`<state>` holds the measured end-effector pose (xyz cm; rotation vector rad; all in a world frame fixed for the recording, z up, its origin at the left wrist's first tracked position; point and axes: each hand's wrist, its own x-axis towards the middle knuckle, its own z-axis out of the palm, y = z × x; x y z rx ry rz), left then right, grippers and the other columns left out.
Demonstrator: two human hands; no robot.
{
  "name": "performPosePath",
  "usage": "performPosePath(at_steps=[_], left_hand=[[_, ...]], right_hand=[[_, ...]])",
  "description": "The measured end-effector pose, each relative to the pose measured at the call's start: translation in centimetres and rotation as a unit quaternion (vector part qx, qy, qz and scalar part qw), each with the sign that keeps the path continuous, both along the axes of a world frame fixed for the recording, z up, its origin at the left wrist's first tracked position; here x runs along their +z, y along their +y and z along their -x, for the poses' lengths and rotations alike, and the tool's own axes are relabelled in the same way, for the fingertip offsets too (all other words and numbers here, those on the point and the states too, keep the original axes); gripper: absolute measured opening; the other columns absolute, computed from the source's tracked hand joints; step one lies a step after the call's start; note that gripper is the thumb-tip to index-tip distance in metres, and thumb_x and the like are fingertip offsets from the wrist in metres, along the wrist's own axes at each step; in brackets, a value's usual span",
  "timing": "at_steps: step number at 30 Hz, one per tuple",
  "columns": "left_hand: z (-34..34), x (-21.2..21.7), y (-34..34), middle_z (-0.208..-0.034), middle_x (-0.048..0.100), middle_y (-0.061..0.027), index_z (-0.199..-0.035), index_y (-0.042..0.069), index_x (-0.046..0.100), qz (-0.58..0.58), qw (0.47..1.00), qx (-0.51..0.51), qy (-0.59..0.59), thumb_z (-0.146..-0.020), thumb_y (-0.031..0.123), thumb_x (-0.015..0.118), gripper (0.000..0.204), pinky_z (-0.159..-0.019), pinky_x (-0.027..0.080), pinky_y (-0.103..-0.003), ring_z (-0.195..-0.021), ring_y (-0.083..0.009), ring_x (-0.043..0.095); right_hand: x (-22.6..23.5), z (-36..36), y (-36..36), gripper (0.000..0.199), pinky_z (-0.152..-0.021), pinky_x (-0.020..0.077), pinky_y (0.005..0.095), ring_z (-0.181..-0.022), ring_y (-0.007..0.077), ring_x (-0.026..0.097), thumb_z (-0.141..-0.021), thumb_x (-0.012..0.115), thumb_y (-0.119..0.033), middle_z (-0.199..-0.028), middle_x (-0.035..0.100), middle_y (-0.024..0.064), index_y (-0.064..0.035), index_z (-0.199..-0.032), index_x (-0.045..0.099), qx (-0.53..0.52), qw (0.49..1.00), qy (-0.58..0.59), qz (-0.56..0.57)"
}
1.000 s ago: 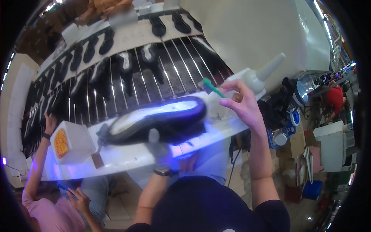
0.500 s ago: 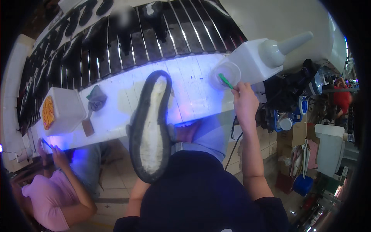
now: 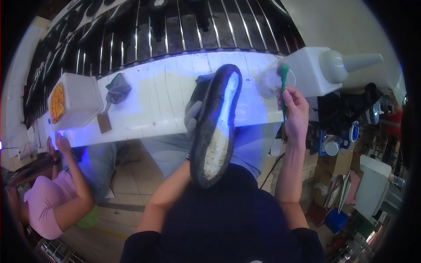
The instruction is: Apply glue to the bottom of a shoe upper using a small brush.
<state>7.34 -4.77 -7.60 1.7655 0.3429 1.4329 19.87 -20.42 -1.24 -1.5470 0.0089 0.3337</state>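
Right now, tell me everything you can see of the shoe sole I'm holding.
The shoe sole is long and black-rimmed, with a pale, whitish face turned up toward the camera. It stands lengthwise, one end over the white workbench, the other toward the person's lap. The left hand, in a light glove, grips its left edge from beneath. The right hand, holding a green brush, is apart from it.

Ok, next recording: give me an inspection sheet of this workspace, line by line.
Surface: white bench, lit blue-violet, stained.
Job's things: black shoe held sole-up; green brush at a clear cup.
Clutter: white tub, grey rag, white nozzle jug.
Hands: left hand, gloved, holds the shoe; right hand holds the brush.
Cables: one dark cable under the bench.
Surroundings: conveyor behind; person in pink at left; boxes and buckets at right.
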Motion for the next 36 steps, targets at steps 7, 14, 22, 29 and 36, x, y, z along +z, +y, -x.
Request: performPosePath(at_steps=[7, 14, 22, 29, 36], left_hand=[[1.1, -3.9, 0.4, -0.132, 0.046, -0.0197, -0.147, 0.003, 0.024, -0.055, 0.998, 0.009, -0.017, -0.085, 0.019, 0.071, 0.079, -0.107, 0.035, -0.047, -0.123, -0.0333, 0.046], [2.0, -6.0, 0.7, -0.131, 0.048, -0.0193, -0.146, 0.006, 0.021, -0.098, 0.995, -0.006, 0.014, -0.081, 0.026, 0.075, 0.087, -0.109, 0.034, -0.049, -0.122, -0.0321, 0.049], [1.6, -3.1, 1.2, -0.126, 0.05, -0.0178, -0.143, 0.011, 0.024, -0.09, 0.996, -0.016, -0.007, -0.076, 0.019, 0.079, 0.087, -0.106, 0.032, -0.058, -0.112, -0.0324, 0.054], [1.6, -3.5, 1.3, -0.124, 0.05, -0.0174, -0.14, 0.011, 0.027, -0.08, 0.997, 0.007, -0.014, -0.075, 0.02, 0.079, 0.084, -0.106, 0.032, -0.059, -0.109, -0.032, 0.055], [2.0, -3.9, 1.3, -0.125, 0.049, -0.0167, -0.136, 0.012, 0.029, -0.086, 0.996, -0.035, 0.005, -0.074, 0.023, 0.08, 0.08, -0.107, 0.03, -0.06, -0.109, -0.0317, 0.055]], right_hand=[[5.6, 7.0, 2.5, 0.018, -0.067, 0.0478, 0.0232, -0.078, 0.0129, 0.064, -0.074, 0.08, -0.007, -0.086, 0.069, 0.0066, -0.0021, -0.091, 0.074, 0.279, 0.945, -0.15, 0.084], [4.3, 7.9, 3.2, 0.015, -0.066, 0.0457, 0.023, -0.075, 0.0131, 0.061, -0.076, 0.075, -0.001, -0.086, 0.068, 0.0093, 0.0015, -0.09, 0.073, 0.243, 0.936, -0.221, 0.124], [0.7, 2.2, 4.9, 0.011, -0.055, 0.0324, 0.0209, -0.064, 0.0038, 0.044, -0.084, 0.073, -0.008, -0.073, 0.062, 0.0, 0.0003, -0.089, 0.071, 0.142, 0.932, -0.253, 0.216], [1.9, 0.2, 5.2, 0.012, -0.055, 0.039, 0.025, -0.062, 0.0083, 0.054, -0.082, 0.075, -0.014, -0.074, 0.067, 0.0028, -0.0028, -0.086, 0.074, 0.191, 0.921, -0.233, 0.246], [5.4, 3.4, 3.7, 0.013, -0.055, 0.0368, 0.0225, -0.063, 0.0056, 0.053, -0.081, 0.076, -0.013, -0.071, 0.066, 0.0024, -0.0018, -0.087, 0.074, 0.345, 0.917, -0.159, 0.121]])
